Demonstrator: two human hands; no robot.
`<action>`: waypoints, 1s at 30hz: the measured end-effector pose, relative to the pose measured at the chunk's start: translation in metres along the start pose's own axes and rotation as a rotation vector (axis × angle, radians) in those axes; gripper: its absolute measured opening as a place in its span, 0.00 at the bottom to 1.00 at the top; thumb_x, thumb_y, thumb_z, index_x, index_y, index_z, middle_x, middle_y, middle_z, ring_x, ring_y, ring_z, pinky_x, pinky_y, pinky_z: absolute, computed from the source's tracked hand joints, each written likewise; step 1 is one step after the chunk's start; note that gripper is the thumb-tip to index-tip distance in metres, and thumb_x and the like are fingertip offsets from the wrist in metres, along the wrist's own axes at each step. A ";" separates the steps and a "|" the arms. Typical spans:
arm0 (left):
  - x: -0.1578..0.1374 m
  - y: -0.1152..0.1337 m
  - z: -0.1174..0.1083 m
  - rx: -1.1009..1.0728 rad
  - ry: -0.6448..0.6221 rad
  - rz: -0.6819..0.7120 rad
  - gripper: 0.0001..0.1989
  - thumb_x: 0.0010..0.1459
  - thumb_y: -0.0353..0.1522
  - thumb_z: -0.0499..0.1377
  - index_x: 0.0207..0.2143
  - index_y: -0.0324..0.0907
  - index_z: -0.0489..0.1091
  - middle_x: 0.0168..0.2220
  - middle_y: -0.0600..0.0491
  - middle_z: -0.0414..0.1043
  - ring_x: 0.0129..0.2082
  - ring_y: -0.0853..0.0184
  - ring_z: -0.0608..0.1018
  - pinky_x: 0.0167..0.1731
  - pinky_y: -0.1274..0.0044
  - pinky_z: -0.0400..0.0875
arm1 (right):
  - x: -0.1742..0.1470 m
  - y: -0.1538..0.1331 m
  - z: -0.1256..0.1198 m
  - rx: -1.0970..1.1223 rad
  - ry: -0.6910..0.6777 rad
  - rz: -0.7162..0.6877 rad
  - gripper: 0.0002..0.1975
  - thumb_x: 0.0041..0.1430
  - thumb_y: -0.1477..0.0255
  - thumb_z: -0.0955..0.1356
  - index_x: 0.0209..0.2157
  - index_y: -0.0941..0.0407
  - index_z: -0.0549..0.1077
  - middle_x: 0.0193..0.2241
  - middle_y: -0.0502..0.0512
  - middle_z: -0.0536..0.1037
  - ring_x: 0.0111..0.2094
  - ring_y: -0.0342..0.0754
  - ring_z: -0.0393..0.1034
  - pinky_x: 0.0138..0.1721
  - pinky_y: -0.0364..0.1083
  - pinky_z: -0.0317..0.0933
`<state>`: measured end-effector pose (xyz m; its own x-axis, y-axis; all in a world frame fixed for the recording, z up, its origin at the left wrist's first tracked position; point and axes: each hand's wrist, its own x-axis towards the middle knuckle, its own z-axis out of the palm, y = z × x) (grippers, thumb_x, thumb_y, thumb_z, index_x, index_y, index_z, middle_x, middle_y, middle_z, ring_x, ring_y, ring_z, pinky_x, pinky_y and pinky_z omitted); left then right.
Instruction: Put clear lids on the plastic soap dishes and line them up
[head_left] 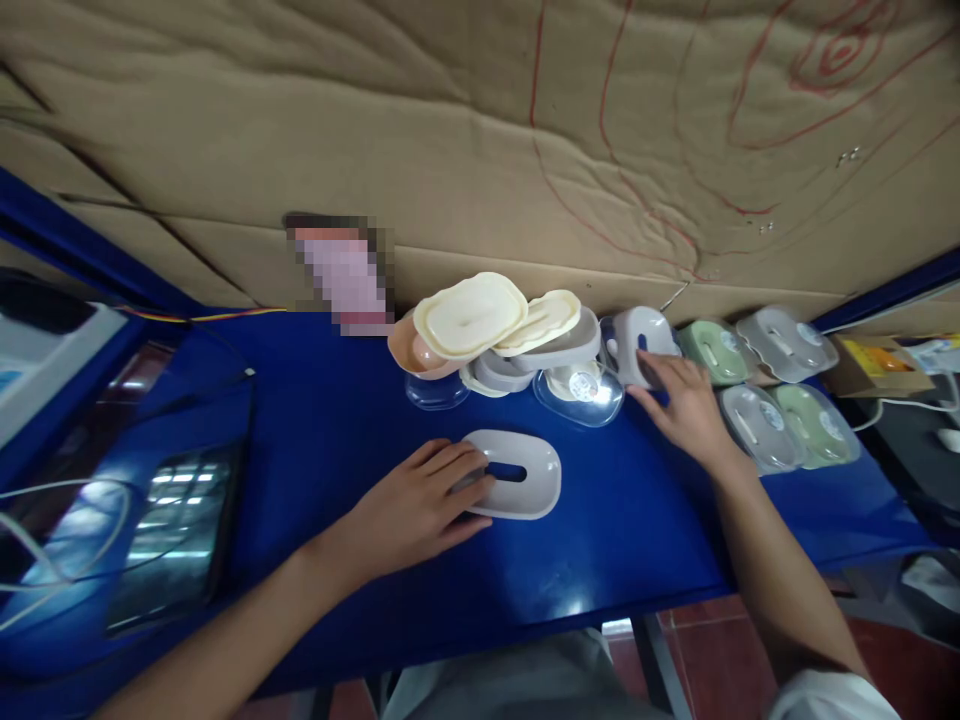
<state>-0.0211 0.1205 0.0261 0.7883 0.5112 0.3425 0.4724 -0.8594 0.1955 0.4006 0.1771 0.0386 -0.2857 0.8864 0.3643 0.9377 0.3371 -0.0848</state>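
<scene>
My left hand [427,500] is closed on the left end of a light grey oval lid [541,482] with a long slot in its middle. The lid lies on the blue table in front of me. Farther right, my right hand [686,405] grips another grey slotted lid [641,335], which stands tilted near the back of the table, fingers on its face and thumb at its lower edge. Just left of it lies a clear plastic cover [600,408] with a round sticker.
Cream oval pieces [471,315] are piled with a peach bowl [409,350] and a grey tray [562,350]. Several covered grey and green boxes [761,425] stand at the right. A dark tablet-like device [176,530] lies left. Cardboard [450,150] walls the back.
</scene>
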 end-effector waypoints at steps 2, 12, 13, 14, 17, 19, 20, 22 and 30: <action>0.000 0.002 -0.001 -0.017 -0.001 -0.003 0.17 0.67 0.37 0.66 0.56 0.43 0.73 0.55 0.44 0.79 0.56 0.53 0.80 0.56 0.62 0.74 | 0.000 -0.005 -0.008 0.033 0.092 0.036 0.29 0.73 0.53 0.64 0.67 0.55 0.68 0.56 0.66 0.79 0.57 0.64 0.72 0.60 0.62 0.64; 0.002 -0.001 -0.009 0.082 -0.006 -0.011 0.13 0.68 0.42 0.65 0.45 0.42 0.77 0.45 0.46 0.80 0.46 0.55 0.81 0.46 0.66 0.73 | -0.001 -0.023 0.003 -0.013 0.040 0.033 0.21 0.77 0.63 0.60 0.63 0.56 0.72 0.57 0.65 0.80 0.61 0.63 0.72 0.62 0.64 0.60; 0.001 -0.003 -0.010 0.092 0.014 -0.009 0.15 0.67 0.45 0.65 0.45 0.42 0.77 0.45 0.46 0.80 0.45 0.55 0.82 0.45 0.66 0.73 | -0.001 -0.021 0.004 -0.007 0.043 0.036 0.21 0.77 0.64 0.60 0.63 0.56 0.72 0.57 0.65 0.80 0.60 0.63 0.72 0.62 0.64 0.60; 0.001 -0.004 -0.011 0.095 0.046 -0.011 0.17 0.68 0.46 0.64 0.47 0.42 0.77 0.45 0.45 0.80 0.45 0.55 0.82 0.45 0.66 0.73 | -0.001 -0.020 0.006 -0.001 0.051 0.039 0.21 0.76 0.64 0.60 0.63 0.56 0.72 0.57 0.65 0.81 0.60 0.63 0.72 0.62 0.63 0.60; 0.002 -0.010 -0.011 0.132 0.204 -0.091 0.16 0.70 0.39 0.62 0.56 0.44 0.74 0.51 0.44 0.80 0.48 0.56 0.81 0.47 0.66 0.72 | -0.001 -0.018 0.007 0.030 0.102 0.061 0.21 0.77 0.63 0.61 0.63 0.56 0.72 0.57 0.65 0.81 0.60 0.62 0.73 0.61 0.63 0.61; 0.008 -0.016 -0.013 0.204 0.319 -0.202 0.18 0.70 0.33 0.60 0.60 0.44 0.71 0.54 0.43 0.79 0.52 0.55 0.81 0.49 0.66 0.72 | -0.001 -0.020 0.007 0.061 0.161 0.091 0.21 0.76 0.62 0.61 0.62 0.56 0.73 0.57 0.65 0.81 0.58 0.62 0.74 0.60 0.62 0.62; 0.013 -0.020 -0.014 0.246 0.357 -0.255 0.19 0.70 0.32 0.60 0.62 0.44 0.69 0.57 0.42 0.78 0.54 0.54 0.80 0.51 0.64 0.72 | -0.001 -0.021 0.007 0.078 0.188 0.102 0.21 0.76 0.62 0.62 0.61 0.56 0.73 0.56 0.66 0.81 0.58 0.62 0.75 0.60 0.61 0.62; 0.029 -0.029 -0.018 0.312 0.380 -0.326 0.22 0.69 0.32 0.61 0.64 0.44 0.67 0.63 0.38 0.74 0.60 0.49 0.77 0.55 0.60 0.70 | 0.000 -0.026 0.007 0.107 0.227 0.105 0.21 0.76 0.61 0.62 0.61 0.55 0.74 0.56 0.65 0.81 0.58 0.62 0.75 0.60 0.61 0.62; 0.077 -0.031 -0.052 0.100 0.509 -0.462 0.07 0.72 0.34 0.58 0.42 0.43 0.75 0.49 0.48 0.83 0.54 0.55 0.81 0.60 0.59 0.64 | -0.003 -0.039 0.002 0.166 0.452 0.027 0.18 0.75 0.63 0.65 0.59 0.53 0.75 0.54 0.61 0.83 0.57 0.58 0.77 0.59 0.59 0.63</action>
<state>0.0047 0.1857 0.0939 0.2265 0.7365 0.6374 0.7682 -0.5373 0.3480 0.3644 0.1622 0.0395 -0.1128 0.6810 0.7235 0.8889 0.3946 -0.2329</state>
